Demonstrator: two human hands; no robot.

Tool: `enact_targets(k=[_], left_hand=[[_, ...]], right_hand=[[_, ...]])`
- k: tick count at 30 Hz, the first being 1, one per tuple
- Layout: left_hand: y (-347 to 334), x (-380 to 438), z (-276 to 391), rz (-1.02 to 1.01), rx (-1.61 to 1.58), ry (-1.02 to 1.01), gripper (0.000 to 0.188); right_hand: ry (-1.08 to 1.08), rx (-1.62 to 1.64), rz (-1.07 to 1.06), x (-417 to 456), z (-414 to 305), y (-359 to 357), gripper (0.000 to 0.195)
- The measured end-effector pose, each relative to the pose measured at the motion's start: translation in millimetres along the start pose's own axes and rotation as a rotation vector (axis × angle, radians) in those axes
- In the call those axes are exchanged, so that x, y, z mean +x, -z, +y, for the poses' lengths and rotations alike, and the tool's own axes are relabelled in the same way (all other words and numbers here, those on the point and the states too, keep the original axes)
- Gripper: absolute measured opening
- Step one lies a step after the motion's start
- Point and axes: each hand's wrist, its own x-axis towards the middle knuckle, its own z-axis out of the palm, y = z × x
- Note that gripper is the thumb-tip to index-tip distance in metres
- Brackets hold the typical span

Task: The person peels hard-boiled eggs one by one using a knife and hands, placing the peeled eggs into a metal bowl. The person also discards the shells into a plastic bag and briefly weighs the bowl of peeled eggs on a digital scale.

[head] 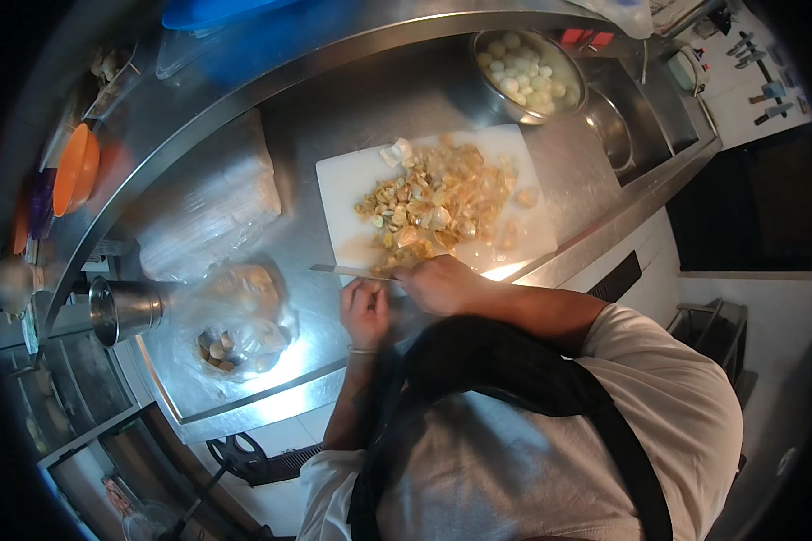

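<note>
My right hand [440, 283] grips a kitchen knife [342, 270], its blade pointing left across the near edge of a white cutting board [348, 203]. Just below the blade, my left hand [365, 314] has its fingers curled around a small item, mostly hidden by them; it looks like a small onion. Heaped over the board are papery onion skins [474, 182] and trimmed onion ends [396, 196]. Beyond the board's far right corner, a steel bowl [578, 101] holds many peeled white onions [524, 74], seemingly in water.
An open plastic bag [243, 324] with unpeeled onions [216, 350] lies at the left, beside a steel container [125, 311]. Behind it sits a plastic-wrapped package [210, 196]. A sink [612, 128] is set into the steel counter [304, 324] at right. Knives [771, 111] hang on the wall.
</note>
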Motion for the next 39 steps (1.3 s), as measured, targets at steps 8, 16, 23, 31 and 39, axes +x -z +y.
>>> enact_targets(k=[8,16,23,31,39], left_hand=[[16,32,32,-0.120,0.101,0.186,0.032],[27,42,26,-0.352,-0.235,0.692,0.040],[46,46,39,-0.049,-1.178,0.678,0.043],[9,28,22,-0.016,-0.514,0.376,0.042],[-1,11,16,0.062,0.006,0.105,0.028]], right_hand=[[-0.012,0.045,-0.020,16,8,-12,0.025],[-0.062,0.101,-0.046,16,5,-7,0.027],[-0.080,0.146,-0.051,14,7,1,0.031],[-0.142,0.133,0.049,6,9,21,0.033],[-0.049,0.102,-0.023,-28,14,29,0.024]])
